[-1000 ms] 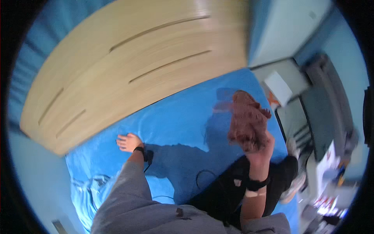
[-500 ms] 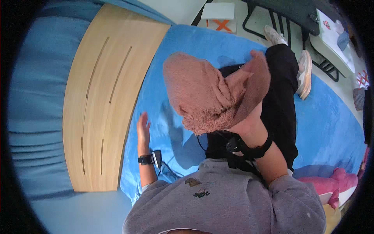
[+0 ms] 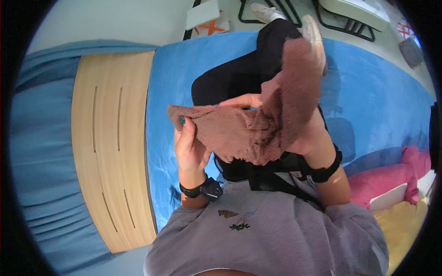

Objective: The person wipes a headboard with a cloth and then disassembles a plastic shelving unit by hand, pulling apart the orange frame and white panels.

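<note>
A brownish-pink terry towel is held up in front of my torso, above my lap. Its left part is stretched sideways, while a loose flap rises at the right toward my shoes. My left hand pinches the left end, thumb on top and its other fingers behind the cloth. Beneath the right part lies my right hand, mostly covered by the towel. Some fingers show along the towel's far edge, seemingly those of the right hand. Each wrist wears a black strap, and a small device sits on the left one.
I sit with legs in black trousers on a blue bed cover. A slatted wooden board stands on the left beside blue fabric. A pink plush toy and a yellow cushion lie at right. A white box stands beyond.
My left hand has come from beside the board to grip the towel's left end. The towel has been pulled out sideways, and its flap has swung up at the right. The view has shifted.
</note>
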`<state>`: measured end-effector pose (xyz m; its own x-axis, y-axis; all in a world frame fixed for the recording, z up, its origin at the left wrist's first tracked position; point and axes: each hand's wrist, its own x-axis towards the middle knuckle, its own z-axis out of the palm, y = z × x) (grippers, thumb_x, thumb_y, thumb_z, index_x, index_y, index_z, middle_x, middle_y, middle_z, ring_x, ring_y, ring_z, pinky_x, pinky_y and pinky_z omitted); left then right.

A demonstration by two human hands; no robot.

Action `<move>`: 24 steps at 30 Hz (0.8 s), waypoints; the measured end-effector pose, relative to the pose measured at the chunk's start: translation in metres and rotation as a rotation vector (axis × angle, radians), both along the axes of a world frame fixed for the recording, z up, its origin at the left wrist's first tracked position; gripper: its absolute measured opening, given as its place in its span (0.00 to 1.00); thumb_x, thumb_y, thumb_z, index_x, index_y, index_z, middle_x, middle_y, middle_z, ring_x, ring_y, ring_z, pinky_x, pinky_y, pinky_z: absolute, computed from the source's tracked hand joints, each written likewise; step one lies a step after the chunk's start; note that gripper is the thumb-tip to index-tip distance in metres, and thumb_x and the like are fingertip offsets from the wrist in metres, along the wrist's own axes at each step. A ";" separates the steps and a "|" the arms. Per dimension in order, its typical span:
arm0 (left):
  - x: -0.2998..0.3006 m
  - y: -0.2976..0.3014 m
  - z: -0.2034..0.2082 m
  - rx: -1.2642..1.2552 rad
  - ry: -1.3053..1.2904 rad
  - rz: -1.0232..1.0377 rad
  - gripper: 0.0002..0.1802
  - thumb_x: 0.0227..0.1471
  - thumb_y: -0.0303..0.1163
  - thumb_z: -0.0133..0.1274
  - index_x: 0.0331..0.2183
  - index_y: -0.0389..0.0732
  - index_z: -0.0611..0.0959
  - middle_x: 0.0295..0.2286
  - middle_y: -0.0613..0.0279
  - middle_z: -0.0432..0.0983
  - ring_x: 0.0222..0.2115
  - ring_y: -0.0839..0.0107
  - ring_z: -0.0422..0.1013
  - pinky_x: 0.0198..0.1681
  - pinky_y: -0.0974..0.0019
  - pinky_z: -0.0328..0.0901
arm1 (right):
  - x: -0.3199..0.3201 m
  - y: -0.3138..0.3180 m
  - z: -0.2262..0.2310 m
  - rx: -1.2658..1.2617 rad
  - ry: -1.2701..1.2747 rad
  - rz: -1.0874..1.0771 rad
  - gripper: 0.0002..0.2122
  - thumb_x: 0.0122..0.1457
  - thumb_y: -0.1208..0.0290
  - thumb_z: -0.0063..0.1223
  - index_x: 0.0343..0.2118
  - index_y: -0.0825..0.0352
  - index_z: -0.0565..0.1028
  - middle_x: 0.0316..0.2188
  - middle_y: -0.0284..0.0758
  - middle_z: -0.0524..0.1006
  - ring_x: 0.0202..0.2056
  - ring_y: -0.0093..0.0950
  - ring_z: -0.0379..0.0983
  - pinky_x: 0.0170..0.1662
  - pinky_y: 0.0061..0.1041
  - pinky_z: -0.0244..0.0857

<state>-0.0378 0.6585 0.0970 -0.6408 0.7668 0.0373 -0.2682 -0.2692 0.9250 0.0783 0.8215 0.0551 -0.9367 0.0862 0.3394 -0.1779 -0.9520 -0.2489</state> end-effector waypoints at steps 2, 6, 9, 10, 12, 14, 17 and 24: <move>-0.001 0.004 -0.006 0.010 -0.031 0.009 0.24 0.56 0.45 0.43 0.42 0.31 0.70 0.39 0.50 0.72 0.40 0.63 0.70 0.44 0.61 0.65 | 0.007 0.008 -0.007 -0.061 0.017 -0.010 0.21 0.61 0.52 0.30 0.40 0.67 0.67 0.49 0.41 0.67 0.48 0.32 0.65 0.51 0.33 0.60; -0.011 0.004 -0.010 -0.050 -0.117 0.052 0.24 0.57 0.46 0.41 0.45 0.35 0.68 0.41 0.53 0.70 0.42 0.62 0.69 0.45 0.59 0.65 | 0.018 0.017 -0.025 -0.258 -0.174 0.059 0.20 0.61 0.57 0.30 0.43 0.68 0.67 0.47 0.40 0.69 0.47 0.32 0.67 0.51 0.36 0.61; -0.015 -0.005 -0.011 0.036 -0.281 0.097 0.25 0.57 0.47 0.39 0.49 0.37 0.66 0.45 0.54 0.67 0.46 0.60 0.66 0.47 0.56 0.64 | 0.022 0.021 -0.036 -0.223 -0.455 -0.106 0.17 0.59 0.63 0.30 0.43 0.69 0.68 0.42 0.38 0.72 0.43 0.31 0.69 0.49 0.35 0.62; -0.015 -0.009 -0.011 0.108 -0.392 0.100 0.27 0.57 0.47 0.40 0.49 0.36 0.65 0.46 0.53 0.66 0.47 0.59 0.65 0.49 0.55 0.63 | 0.023 0.023 -0.039 -0.184 -0.590 -0.292 0.16 0.58 0.66 0.31 0.42 0.69 0.68 0.40 0.37 0.73 0.41 0.31 0.70 0.47 0.34 0.63; -0.015 -0.016 -0.011 0.144 -0.412 0.169 0.28 0.57 0.47 0.40 0.50 0.36 0.65 0.47 0.52 0.66 0.48 0.58 0.64 0.50 0.54 0.61 | 0.023 0.027 -0.043 -0.193 -0.764 -0.417 0.13 0.54 0.73 0.36 0.41 0.68 0.69 0.38 0.36 0.74 0.37 0.28 0.70 0.44 0.32 0.63; -0.016 -0.022 -0.011 0.061 -0.395 0.238 0.29 0.57 0.50 0.37 0.50 0.35 0.65 0.47 0.52 0.65 0.49 0.60 0.64 0.51 0.57 0.60 | 0.021 0.031 -0.045 -0.078 -0.900 -0.686 0.13 0.51 0.76 0.43 0.41 0.69 0.68 0.37 0.35 0.73 0.37 0.28 0.69 0.43 0.30 0.63; -0.017 -0.025 -0.008 0.052 -0.401 0.192 0.28 0.58 0.49 0.36 0.50 0.35 0.65 0.48 0.52 0.65 0.49 0.60 0.63 0.51 0.57 0.59 | 0.015 0.031 -0.040 -0.063 -0.932 -0.854 0.14 0.45 0.83 0.48 0.38 0.68 0.68 0.34 0.32 0.72 0.33 0.24 0.68 0.40 0.25 0.62; -0.004 -0.013 -0.004 0.121 -0.487 0.024 0.26 0.58 0.46 0.38 0.48 0.35 0.67 0.46 0.50 0.66 0.48 0.57 0.64 0.51 0.55 0.60 | 0.004 0.012 -0.004 1.134 -0.278 -0.685 0.28 0.42 0.63 0.64 0.46 0.70 0.66 0.44 0.40 0.69 0.48 0.30 0.63 0.50 0.29 0.58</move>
<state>-0.0414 0.6456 0.0928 -0.6232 0.7604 -0.1825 -0.6536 -0.3784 0.6554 0.0825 0.8337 0.0511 -0.8674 0.3606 0.3428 -0.3455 0.0591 -0.9365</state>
